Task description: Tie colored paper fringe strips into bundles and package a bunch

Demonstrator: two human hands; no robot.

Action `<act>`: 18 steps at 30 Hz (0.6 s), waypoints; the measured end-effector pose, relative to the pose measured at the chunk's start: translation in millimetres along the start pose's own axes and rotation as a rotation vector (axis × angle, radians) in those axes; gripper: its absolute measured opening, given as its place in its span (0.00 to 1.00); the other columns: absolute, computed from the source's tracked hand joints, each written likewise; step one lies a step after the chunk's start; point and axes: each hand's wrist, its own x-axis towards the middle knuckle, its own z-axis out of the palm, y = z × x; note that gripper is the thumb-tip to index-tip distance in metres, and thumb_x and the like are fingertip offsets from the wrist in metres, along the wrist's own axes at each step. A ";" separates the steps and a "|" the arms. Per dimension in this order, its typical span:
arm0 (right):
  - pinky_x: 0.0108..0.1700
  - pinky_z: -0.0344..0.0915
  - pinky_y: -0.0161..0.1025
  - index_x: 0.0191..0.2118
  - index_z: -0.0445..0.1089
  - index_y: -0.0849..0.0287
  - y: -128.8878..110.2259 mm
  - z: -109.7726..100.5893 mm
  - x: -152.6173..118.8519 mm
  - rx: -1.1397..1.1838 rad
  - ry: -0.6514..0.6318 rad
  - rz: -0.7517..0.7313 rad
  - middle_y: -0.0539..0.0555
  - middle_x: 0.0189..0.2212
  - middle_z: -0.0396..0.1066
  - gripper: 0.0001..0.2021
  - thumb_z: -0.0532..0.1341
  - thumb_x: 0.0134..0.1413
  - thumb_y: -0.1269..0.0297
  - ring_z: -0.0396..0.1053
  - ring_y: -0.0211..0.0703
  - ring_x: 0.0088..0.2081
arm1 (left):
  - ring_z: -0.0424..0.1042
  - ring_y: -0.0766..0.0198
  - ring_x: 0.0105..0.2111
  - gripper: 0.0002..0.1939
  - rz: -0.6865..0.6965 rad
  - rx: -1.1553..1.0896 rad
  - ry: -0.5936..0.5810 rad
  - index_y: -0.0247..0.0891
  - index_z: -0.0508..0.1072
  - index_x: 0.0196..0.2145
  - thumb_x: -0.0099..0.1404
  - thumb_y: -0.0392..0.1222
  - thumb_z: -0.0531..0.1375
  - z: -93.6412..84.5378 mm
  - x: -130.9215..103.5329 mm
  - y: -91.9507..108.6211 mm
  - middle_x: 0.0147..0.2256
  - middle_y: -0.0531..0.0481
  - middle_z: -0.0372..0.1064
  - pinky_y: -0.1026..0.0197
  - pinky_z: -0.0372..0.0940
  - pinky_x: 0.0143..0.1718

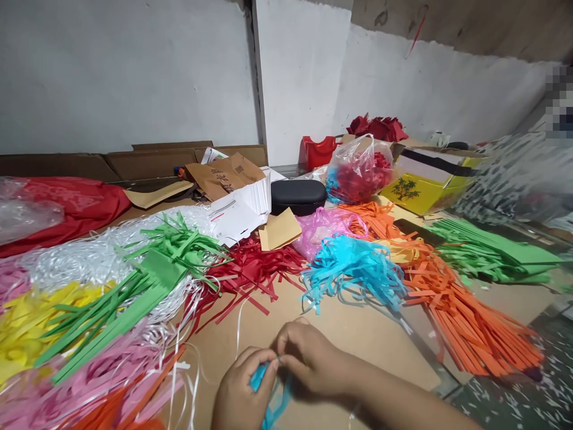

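Strips (258, 377), bright blue, thin, limp, left hand (242, 391) clasping them, right hand (317, 363) pinching their top

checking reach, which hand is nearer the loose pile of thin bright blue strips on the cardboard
Right: the right hand is this side of the blue pile, not touching; the left hand, farther back and left.

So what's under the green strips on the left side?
The green strips lie over tangled white ribbon, with yellow strips and pink strips under their lower ends. Whatever is right beneath their thick middle is covered.
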 end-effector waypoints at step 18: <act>0.47 0.60 0.42 0.40 0.68 0.58 2.5 -4.1 2.0 0.014 -0.054 -0.001 0.52 0.35 0.72 0.09 0.61 0.51 0.72 0.66 0.41 0.36 | 0.79 0.63 0.31 0.10 0.110 0.102 0.104 0.46 0.78 0.35 0.67 0.48 0.57 5.3 -6.7 1.7 0.31 0.52 0.79 0.67 0.72 0.34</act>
